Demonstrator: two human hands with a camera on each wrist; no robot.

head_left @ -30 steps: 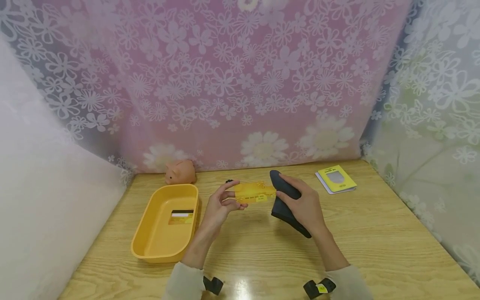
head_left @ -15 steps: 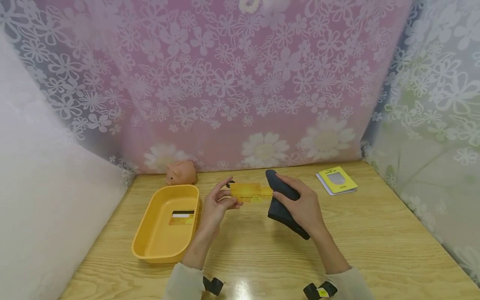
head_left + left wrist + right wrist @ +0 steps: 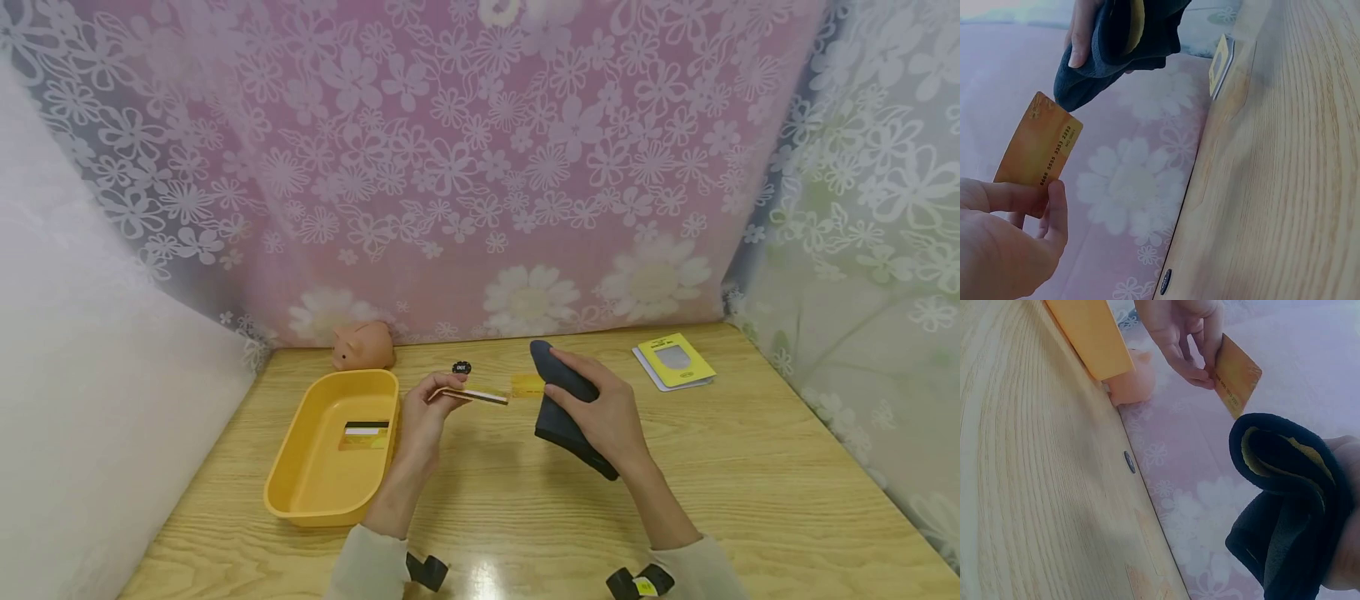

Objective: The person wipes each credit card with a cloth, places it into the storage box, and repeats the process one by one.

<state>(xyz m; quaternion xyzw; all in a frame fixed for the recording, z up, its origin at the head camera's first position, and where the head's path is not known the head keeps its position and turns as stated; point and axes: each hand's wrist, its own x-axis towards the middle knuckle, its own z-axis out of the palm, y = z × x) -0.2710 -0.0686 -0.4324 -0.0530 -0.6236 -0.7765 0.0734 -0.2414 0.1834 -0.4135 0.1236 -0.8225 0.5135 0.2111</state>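
My left hand (image 3: 426, 421) pinches a gold bank card (image 3: 1040, 144) by one end, between thumb and fingers. In the head view this card is tilted nearly edge-on, its dark stripe showing. My right hand (image 3: 603, 408) grips a folded dark blue cloth (image 3: 1297, 506) with yellow showing inside its fold. The card's free end points toward the cloth, apart from it in the head view. Another yellow card (image 3: 527, 385) shows just left of the cloth, partly hidden behind it.
A yellow tray (image 3: 307, 450) at left holds a card (image 3: 363, 435) with a black stripe. Behind it sits a pink piggy bank (image 3: 362, 345). A black poker chip (image 3: 461, 367) lies near the table's back edge, and a yellow booklet (image 3: 673, 360) at back right.
The left hand has drawn the card leftward, away from the cloth, and turned it from face-on to nearly edge-on. The poker chip is now uncovered. The right hand has shifted slightly left.
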